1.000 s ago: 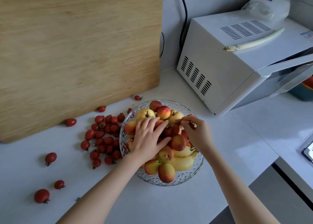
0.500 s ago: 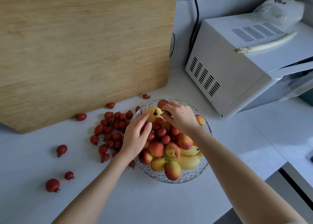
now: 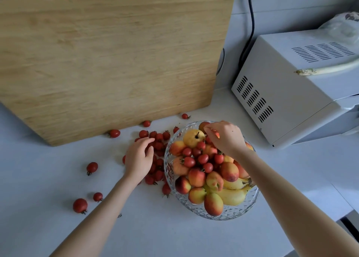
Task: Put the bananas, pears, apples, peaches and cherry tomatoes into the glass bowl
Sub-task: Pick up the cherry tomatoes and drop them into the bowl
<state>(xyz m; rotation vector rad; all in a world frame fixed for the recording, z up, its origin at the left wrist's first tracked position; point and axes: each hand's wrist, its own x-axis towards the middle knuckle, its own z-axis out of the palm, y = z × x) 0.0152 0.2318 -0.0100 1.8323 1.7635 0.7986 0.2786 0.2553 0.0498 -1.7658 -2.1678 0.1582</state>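
Mostly done: the glass bowl (image 3: 250, 204) holds the big fruit; cherry tomatoes (image 3: 158, 146) remain left on the counter (image 3: 58, 227). Left hand (image 3: 138, 159) loosely cupped over them; right hand's (image 3: 226, 138) grip unclear.

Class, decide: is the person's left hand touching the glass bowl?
Apart. The head view shows the left hand over the cherry tomatoes on the counter, with tomatoes visible between its fingers and the glass bowl rim.
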